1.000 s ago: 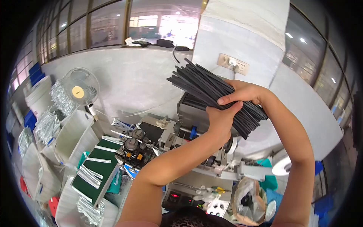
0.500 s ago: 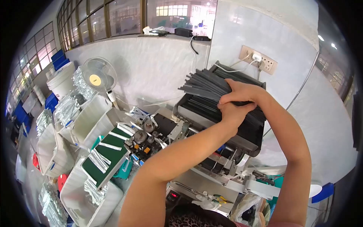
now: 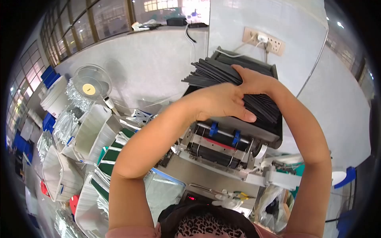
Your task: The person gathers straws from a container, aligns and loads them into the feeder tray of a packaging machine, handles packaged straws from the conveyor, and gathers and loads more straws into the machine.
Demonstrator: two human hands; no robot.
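Note:
A fanned bundle of thin dark strips lies across the top of a black hopper, its ends sticking out past the left side. My right hand is closed around the bundle's right part, thumb on top and fingers mostly hidden beneath. My left hand lies palm down just in front of it, meeting the right hand at the fingertips. Its thumb is stretched out over the strips in the hopper, and the other fingers are partly covered. More dark strips fill the hopper below both hands.
Under the hopper is a roller machine with blue clips. A fan and white bins of silvery strips stand at left. A socket panel with cables is on the wall. Pliers lie near my body.
My left hand has moved up and turned palm down, its thumb now spread over the hopper. My right hand still holds the bundle. The view has shifted, showing more of the rollers.

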